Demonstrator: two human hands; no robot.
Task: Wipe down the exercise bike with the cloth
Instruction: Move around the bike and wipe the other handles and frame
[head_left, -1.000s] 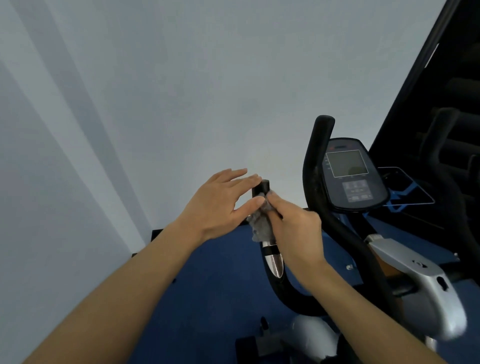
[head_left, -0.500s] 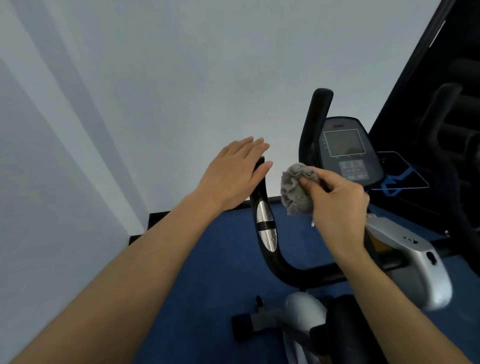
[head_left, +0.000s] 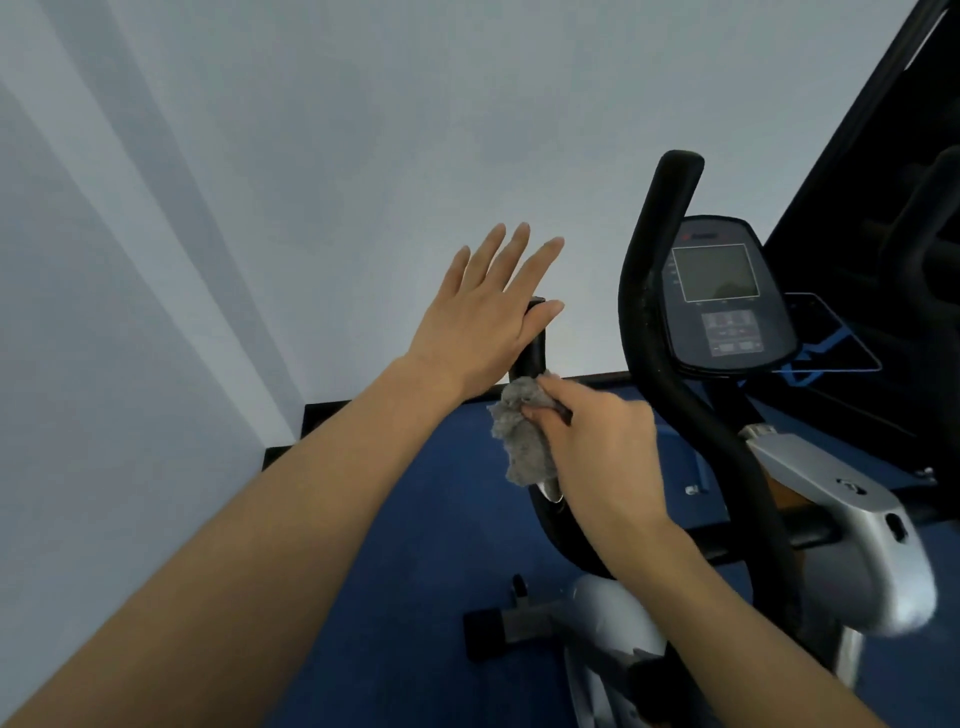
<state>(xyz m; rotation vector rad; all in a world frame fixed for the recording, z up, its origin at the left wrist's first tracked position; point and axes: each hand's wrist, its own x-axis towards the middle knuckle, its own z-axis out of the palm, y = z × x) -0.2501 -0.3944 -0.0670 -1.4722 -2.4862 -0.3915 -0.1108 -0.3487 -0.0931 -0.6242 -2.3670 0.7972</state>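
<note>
The left hand (head_left: 483, 322) is wide open, 4 fingers straight and spread, its palm laid against the top of the exercise bike's (head_left: 831, 519) black handlebar grip (head_left: 532, 353). Just below it on that grip, the right hand (head_left: 602, 447) curls its fingers around 1 crumpled grey cloth (head_left: 522, 441), pressing it to the bar. In view are 2 hands, 1 cloth, 2 handlebars and 1 console (head_left: 722, 296), which sits right of the grip.

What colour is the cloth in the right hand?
Grey, plain and fuzzy: the cloth is pinched in the right hand. Head view, the only one.
</note>
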